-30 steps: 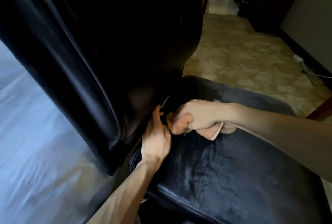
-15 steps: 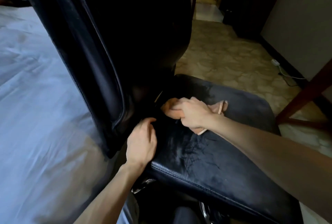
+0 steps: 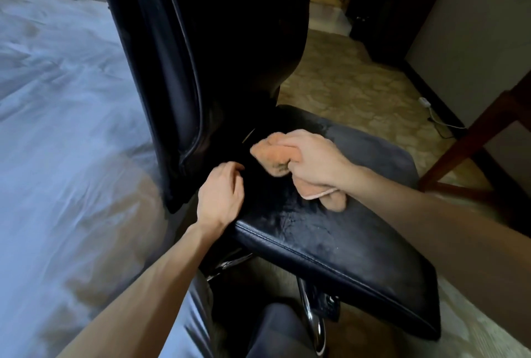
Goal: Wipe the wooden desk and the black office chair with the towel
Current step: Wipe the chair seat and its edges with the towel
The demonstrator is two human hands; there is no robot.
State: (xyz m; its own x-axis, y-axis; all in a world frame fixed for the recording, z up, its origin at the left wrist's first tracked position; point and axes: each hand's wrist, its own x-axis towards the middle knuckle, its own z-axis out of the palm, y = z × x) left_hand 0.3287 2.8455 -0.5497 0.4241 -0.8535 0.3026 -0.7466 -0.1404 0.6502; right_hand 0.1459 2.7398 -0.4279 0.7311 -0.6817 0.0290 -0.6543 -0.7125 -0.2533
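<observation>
The black office chair fills the middle of the head view: its tall backrest (image 3: 207,41) rises at centre and its leather seat (image 3: 330,242) slopes toward the lower right. My right hand (image 3: 313,165) grips a bunched orange towel (image 3: 273,153) and presses it on the back of the seat, close to the crease under the backrest. My left hand (image 3: 221,194) rests on the seat's left edge beside the backrest, fingers curled and holding nothing. The wooden desk shows only as a brown leg (image 3: 471,139) at the right.
A bed with a white sheet (image 3: 63,128) lies close on the left of the chair. Patterned floor (image 3: 344,82) stretches behind toward a doorway. A white plug and cable (image 3: 425,102) lie by the right wall. The chair's chrome base (image 3: 313,317) shows under the seat.
My right hand has drawn the towel back out of the crease onto the seat. My left hand has slid back from the crease to the seat's left edge. The camera has pulled back.
</observation>
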